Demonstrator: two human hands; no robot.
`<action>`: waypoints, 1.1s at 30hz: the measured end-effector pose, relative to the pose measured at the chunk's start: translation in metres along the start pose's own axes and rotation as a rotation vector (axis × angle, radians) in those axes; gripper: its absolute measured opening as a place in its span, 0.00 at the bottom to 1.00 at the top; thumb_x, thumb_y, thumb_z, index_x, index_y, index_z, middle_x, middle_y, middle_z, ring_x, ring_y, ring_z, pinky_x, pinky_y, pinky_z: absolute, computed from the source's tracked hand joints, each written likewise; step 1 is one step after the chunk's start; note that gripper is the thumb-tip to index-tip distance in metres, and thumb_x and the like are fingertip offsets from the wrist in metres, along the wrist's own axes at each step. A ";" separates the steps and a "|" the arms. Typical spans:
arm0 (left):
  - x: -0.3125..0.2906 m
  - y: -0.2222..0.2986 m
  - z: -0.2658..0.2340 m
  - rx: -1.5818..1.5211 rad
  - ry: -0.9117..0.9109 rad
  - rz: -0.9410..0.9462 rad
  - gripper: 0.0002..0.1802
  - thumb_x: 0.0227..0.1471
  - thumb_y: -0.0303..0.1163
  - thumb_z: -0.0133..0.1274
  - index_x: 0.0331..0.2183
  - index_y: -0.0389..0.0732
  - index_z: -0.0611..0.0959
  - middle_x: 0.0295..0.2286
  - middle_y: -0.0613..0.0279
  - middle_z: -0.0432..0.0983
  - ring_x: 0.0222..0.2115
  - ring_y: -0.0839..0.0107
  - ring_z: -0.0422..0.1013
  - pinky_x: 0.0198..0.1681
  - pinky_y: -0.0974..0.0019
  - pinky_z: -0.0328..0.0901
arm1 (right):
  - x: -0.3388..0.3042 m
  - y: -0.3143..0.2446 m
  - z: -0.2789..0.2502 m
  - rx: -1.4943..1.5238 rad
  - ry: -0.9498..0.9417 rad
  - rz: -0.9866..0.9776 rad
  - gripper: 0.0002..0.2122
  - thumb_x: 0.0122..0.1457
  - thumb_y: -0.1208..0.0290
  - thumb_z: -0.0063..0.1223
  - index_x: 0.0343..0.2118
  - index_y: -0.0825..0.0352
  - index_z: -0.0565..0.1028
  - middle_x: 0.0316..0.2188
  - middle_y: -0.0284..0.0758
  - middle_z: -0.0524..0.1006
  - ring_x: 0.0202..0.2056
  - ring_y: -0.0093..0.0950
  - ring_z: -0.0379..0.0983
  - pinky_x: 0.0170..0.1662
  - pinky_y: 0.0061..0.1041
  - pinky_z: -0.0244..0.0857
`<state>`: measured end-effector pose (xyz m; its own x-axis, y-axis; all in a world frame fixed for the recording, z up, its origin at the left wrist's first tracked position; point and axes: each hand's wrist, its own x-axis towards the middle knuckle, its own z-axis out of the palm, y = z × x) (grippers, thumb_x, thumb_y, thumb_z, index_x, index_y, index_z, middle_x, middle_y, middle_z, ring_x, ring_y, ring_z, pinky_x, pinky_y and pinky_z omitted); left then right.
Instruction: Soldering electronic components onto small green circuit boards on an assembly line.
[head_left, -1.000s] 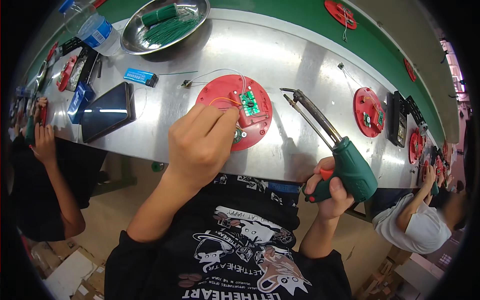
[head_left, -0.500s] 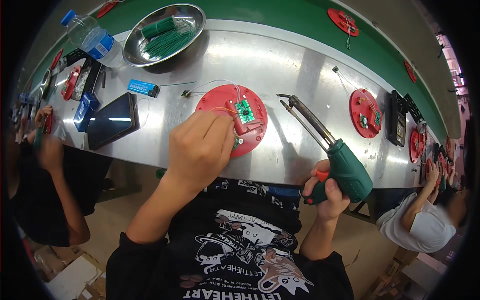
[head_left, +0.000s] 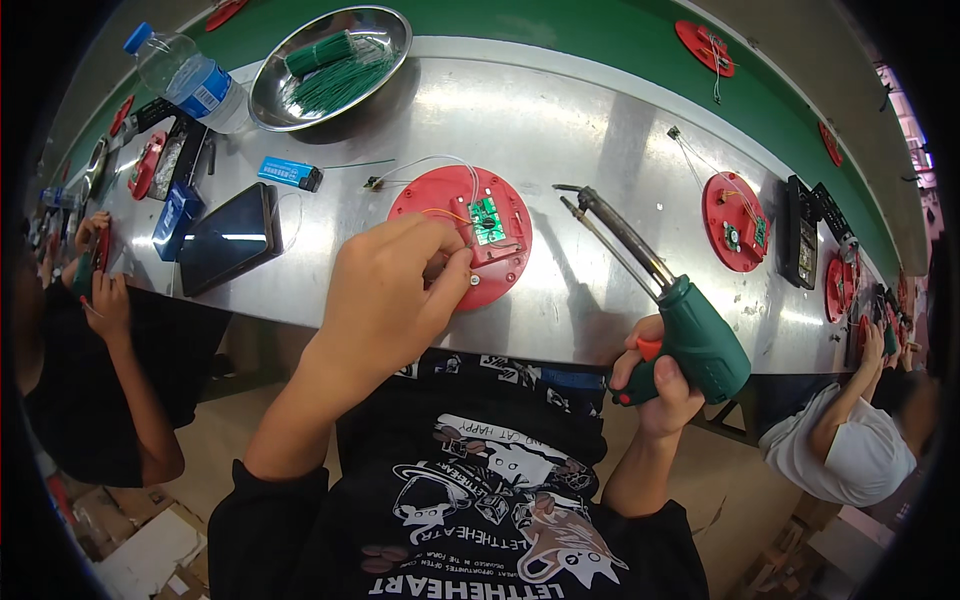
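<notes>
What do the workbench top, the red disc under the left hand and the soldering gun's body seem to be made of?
Workbench top: likely brushed steel, streaky glare. Red disc: probably moulded plastic, uniform matte colour. Soldering gun: green plastic housing, apparently; dark metal barrel.

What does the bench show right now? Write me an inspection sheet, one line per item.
Surface: steel bench, green strip behind.
Job's things: red disc with a small green board; green soldering gun.
Clutter: tablet, water bottle, steel bowl of green wires, blue lighter, another red disc.
Grippers: left hand on the disc; right hand grips the gun.
Cables: white wire looping off the disc.
Surroundings: co-workers' hands on both sides.
</notes>
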<state>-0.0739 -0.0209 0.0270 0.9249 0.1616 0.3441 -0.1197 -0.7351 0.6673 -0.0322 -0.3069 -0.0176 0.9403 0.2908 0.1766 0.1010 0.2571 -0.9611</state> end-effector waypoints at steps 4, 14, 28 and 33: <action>-0.008 0.000 0.009 0.052 0.088 -0.008 0.04 0.48 0.23 0.61 0.28 0.36 0.80 0.23 0.55 0.76 0.21 0.59 0.73 0.24 0.60 0.67 | -0.001 -0.007 0.002 -0.020 -0.077 0.037 0.22 0.59 0.64 0.56 0.48 0.80 0.71 0.36 0.51 0.74 0.17 0.30 0.72 0.20 0.24 0.67; -0.010 -0.009 0.019 0.100 0.190 0.082 0.03 0.50 0.20 0.61 0.30 0.34 0.82 0.21 0.58 0.74 0.19 0.67 0.71 0.21 0.67 0.63 | 0.001 -0.014 0.012 -0.304 -0.218 0.007 0.14 0.45 0.76 0.60 0.35 0.76 0.78 0.28 0.43 0.77 0.28 0.35 0.75 0.33 0.27 0.69; -0.012 -0.003 0.018 -0.030 0.226 -0.011 0.03 0.49 0.21 0.61 0.31 0.34 0.83 0.21 0.59 0.74 0.18 0.71 0.70 0.21 0.70 0.63 | -0.002 -0.015 0.008 -0.363 -0.184 0.052 0.13 0.46 0.73 0.61 0.34 0.76 0.78 0.27 0.41 0.76 0.26 0.33 0.74 0.32 0.26 0.68; -0.011 -0.006 0.020 0.061 0.233 0.029 0.04 0.49 0.21 0.61 0.31 0.34 0.83 0.21 0.59 0.75 0.19 0.69 0.71 0.21 0.69 0.64 | -0.002 -0.015 0.009 -0.359 -0.217 0.052 0.14 0.46 0.74 0.61 0.36 0.77 0.78 0.28 0.42 0.77 0.27 0.34 0.75 0.32 0.26 0.69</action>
<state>-0.0765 -0.0312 0.0054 0.8125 0.2824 0.5099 -0.1159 -0.7791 0.6161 -0.0380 -0.3031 -0.0015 0.8610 0.4917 0.1301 0.1986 -0.0895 -0.9760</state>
